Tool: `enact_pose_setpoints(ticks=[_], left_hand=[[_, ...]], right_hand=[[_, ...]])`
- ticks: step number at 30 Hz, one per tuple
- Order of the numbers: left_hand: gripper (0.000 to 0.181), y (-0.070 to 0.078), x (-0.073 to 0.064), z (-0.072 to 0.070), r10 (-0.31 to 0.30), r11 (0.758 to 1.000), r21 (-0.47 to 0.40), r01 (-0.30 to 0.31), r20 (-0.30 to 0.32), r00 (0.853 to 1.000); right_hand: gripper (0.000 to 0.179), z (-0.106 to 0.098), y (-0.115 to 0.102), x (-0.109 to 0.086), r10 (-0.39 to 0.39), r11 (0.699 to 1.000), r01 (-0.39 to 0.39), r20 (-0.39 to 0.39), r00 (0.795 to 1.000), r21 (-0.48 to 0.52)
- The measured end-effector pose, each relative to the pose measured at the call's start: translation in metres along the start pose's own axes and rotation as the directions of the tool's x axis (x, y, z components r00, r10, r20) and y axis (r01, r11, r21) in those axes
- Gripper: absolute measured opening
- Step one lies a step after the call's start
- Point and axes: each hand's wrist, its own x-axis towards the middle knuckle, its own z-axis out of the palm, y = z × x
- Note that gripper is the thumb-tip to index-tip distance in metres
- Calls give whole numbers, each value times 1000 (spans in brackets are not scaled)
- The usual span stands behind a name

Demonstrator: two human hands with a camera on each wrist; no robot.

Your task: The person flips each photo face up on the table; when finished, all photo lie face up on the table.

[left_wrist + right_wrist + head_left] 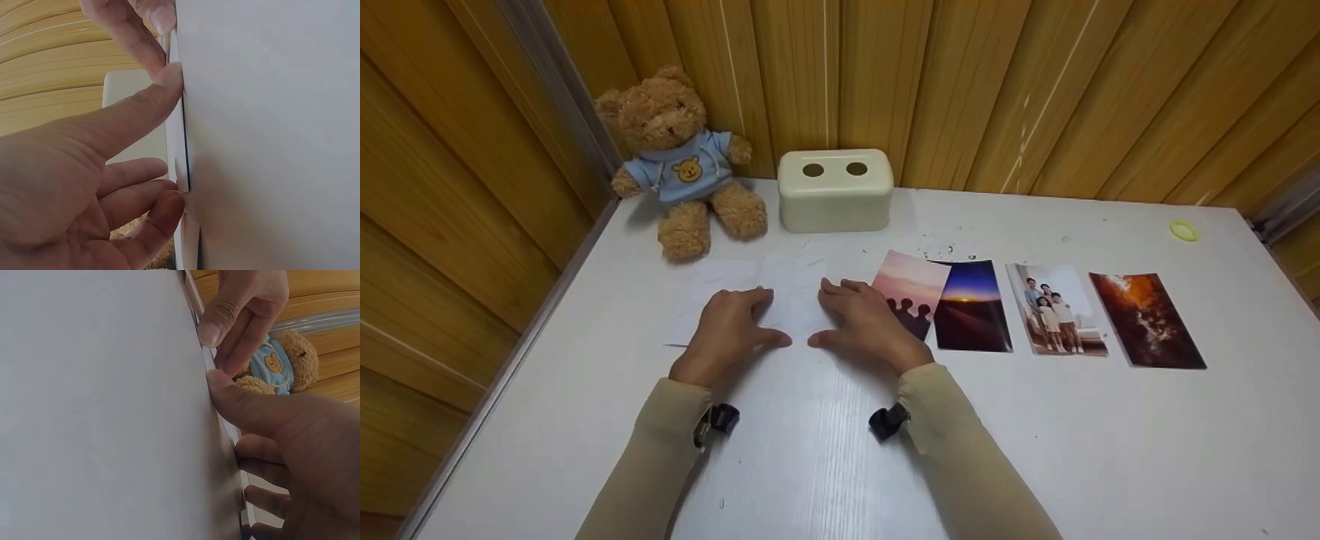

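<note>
Two white cards lie flat on the table, the left card [701, 281] partly under my left hand and the right card [795, 281] between both hands. My left hand [731, 326] rests at the right card's left side, its thumb on the near edge. Opposite it, my right hand [870, 322] touches the card's right side, thumb also at the near edge. Both hands have thumb and fingers spread, and the thumbtips are close together. Just right of the right hand is a pink-sky photo [915, 281], overlapping a sunset photo [975, 307].
Farther right lie a family photo [1057, 311] and an orange-brown photo [1151, 319]. A teddy bear [682, 165] sits at the back left beside a cream box [836, 195] with two holes. A yellow band [1183, 230] lies at the back right of the white table [1110, 450].
</note>
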Motion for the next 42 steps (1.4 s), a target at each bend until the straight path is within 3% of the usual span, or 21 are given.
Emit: enact_pose_setpoints(ticks=[18,24,31,42], left_hand=[[72,1,-3,0,9,999,53,-9,7,1000],[75,2,-3,0,-11,998,66,10,21,1000],[72,2,-3,3,23,997,68,-23,-2,1000],[83,6,-1,2,-21,997,72,20,22,1000]], right_hand=[[75,1,-4,-1,33,999,-32,36,999,-20],[75,1,-2,-1,-13,999,13,15,1000,-30],[76,2,-2,1,-61,998,62,33,998,-31],[76,3,-4,3,-30,1000,30,40,999,-4]])
